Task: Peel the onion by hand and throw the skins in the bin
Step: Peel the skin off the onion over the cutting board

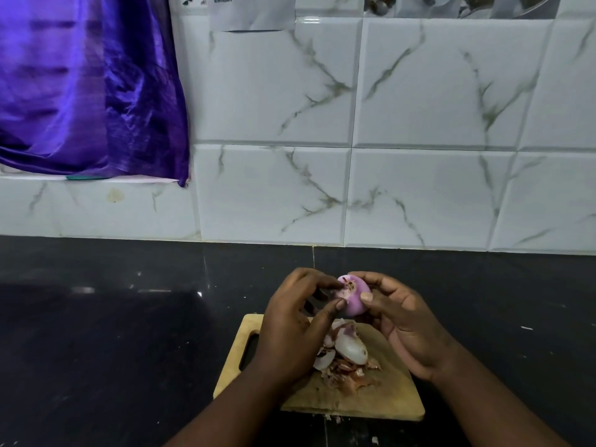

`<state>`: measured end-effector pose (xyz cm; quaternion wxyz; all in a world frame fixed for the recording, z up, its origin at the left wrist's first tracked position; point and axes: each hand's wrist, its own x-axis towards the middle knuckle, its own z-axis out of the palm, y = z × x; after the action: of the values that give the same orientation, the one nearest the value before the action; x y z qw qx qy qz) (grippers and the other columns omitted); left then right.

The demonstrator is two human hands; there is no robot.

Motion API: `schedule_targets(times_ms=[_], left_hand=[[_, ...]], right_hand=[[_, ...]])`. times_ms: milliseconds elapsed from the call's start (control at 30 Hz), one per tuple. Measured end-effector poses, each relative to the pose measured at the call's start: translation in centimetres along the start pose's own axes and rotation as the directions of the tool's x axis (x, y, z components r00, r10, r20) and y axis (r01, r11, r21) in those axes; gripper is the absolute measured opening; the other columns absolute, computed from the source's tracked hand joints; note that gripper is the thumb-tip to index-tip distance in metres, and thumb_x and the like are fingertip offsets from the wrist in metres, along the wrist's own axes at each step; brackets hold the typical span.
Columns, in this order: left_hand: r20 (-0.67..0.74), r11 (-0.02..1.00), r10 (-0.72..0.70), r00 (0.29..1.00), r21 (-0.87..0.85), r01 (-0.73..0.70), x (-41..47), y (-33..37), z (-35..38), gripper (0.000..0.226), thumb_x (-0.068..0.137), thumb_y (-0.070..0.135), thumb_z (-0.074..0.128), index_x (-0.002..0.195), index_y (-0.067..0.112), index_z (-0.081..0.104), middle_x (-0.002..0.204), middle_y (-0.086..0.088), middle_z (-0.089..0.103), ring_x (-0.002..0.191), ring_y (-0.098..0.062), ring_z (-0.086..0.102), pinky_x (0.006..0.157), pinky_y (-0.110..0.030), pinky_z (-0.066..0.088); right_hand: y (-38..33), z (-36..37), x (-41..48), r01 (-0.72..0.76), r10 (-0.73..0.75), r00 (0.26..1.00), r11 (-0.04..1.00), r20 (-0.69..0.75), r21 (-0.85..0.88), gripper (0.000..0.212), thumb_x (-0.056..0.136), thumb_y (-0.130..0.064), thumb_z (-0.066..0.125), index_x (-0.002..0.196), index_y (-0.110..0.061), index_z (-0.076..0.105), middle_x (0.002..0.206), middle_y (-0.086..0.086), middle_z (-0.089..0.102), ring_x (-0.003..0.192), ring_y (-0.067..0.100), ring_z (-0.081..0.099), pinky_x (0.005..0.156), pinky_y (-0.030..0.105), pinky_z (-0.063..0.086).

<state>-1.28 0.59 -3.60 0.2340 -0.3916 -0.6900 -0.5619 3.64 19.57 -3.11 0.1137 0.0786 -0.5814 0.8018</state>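
Observation:
A pale purple onion (353, 295) is held above the far end of a wooden cutting board (390, 398), its rough root end facing me. My right hand (409, 324) cups it from the right, thumb on its front. My left hand (293, 321) touches its left side, with the forefinger at the root end and the thumb on the lower front. A heap of peeled onion skins (346, 359), white, purple and brown papery pieces, lies on the board under my hands. No bin is in view.
The board lies on a black stone counter (113, 333) that runs to a white marbled tile wall (419, 156). A purple cloth (87, 85) hangs at the upper left. A few skin crumbs (374, 440) lie on the counter in front of the board.

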Motion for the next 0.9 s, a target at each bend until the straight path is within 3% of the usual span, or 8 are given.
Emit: schedule_targets(times_ms=[233, 433, 567, 700, 900], left_hand=[[0.01, 0.997, -0.065, 0.998, -0.029, 0.065, -0.15, -0.16, 0.12, 0.014, 0.091, 0.009, 0.08, 0.1, 0.02, 0.077, 0.104, 0.012, 0.069, 0.099, -0.014, 0.07, 0.08, -0.03, 0.06], [-0.032, 0.989, -0.142, 0.989, -0.037, 0.141, -0.21, -0.35, 0.28, 0.014, 0.088, 0.011, 0.084, 0.094, 0.021, 0.077, 0.096, 0.01, 0.073, 0.095, -0.013, 0.072, 0.078, -0.026, 0.06], [-0.052, 0.96, -0.261, 0.964, -0.113, 0.254, -0.22, -0.49, 0.58, 0.015, 0.086, 0.012, 0.086, 0.094, 0.022, 0.079, 0.094, 0.008, 0.076, 0.092, -0.01, 0.075, 0.078, -0.033, 0.065], [-0.054, 0.968, -0.242, 0.969, -0.086, 0.237, -0.25, -0.49, 0.58, 0.015, 0.085, 0.01, 0.087, 0.092, 0.022, 0.079, 0.093, 0.008, 0.076, 0.092, -0.01, 0.074, 0.078, -0.028, 0.063], [-0.017, 0.983, -0.182, 0.983, -0.031, 0.181, -0.18, -0.31, 0.35, 0.016, 0.086, 0.007, 0.084, 0.089, 0.021, 0.077, 0.093, 0.01, 0.073, 0.094, -0.009, 0.071, 0.078, -0.017, 0.057]], right_hand=[[0.22, 0.05, 0.07, 0.018, -0.022, 0.999, 0.994, -0.044, -0.104, 0.045, 0.078, -0.014, 0.078, 0.121, -0.008, 0.072, 0.124, 0.02, 0.075, 0.11, 0.034, 0.072, 0.1, 0.048, 0.054], [0.31, 0.02, 0.12, 0.037, -0.046, 0.997, 0.99, -0.064, -0.133, 0.034, 0.083, -0.01, 0.079, 0.116, -0.012, 0.076, 0.123, 0.017, 0.076, 0.114, 0.037, 0.072, 0.097, 0.047, 0.057], [0.34, 0.13, 0.16, 0.037, -0.044, 0.997, 0.994, -0.067, -0.105, 0.044, 0.075, -0.018, 0.083, 0.118, -0.011, 0.074, 0.124, 0.019, 0.075, 0.115, 0.039, 0.071, 0.101, 0.051, 0.054], [0.52, 0.0, 0.24, 0.037, -0.047, 0.995, 0.993, -0.084, -0.115, 0.04, 0.079, -0.008, 0.075, 0.119, -0.008, 0.073, 0.121, 0.019, 0.076, 0.114, 0.039, 0.072, 0.1, 0.051, 0.055], [0.69, -0.25, 0.32, 0.048, -0.06, 0.994, 0.989, -0.087, -0.143, 0.038, 0.08, -0.009, 0.075, 0.119, -0.01, 0.075, 0.122, 0.019, 0.075, 0.115, 0.04, 0.071, 0.103, 0.054, 0.052]])
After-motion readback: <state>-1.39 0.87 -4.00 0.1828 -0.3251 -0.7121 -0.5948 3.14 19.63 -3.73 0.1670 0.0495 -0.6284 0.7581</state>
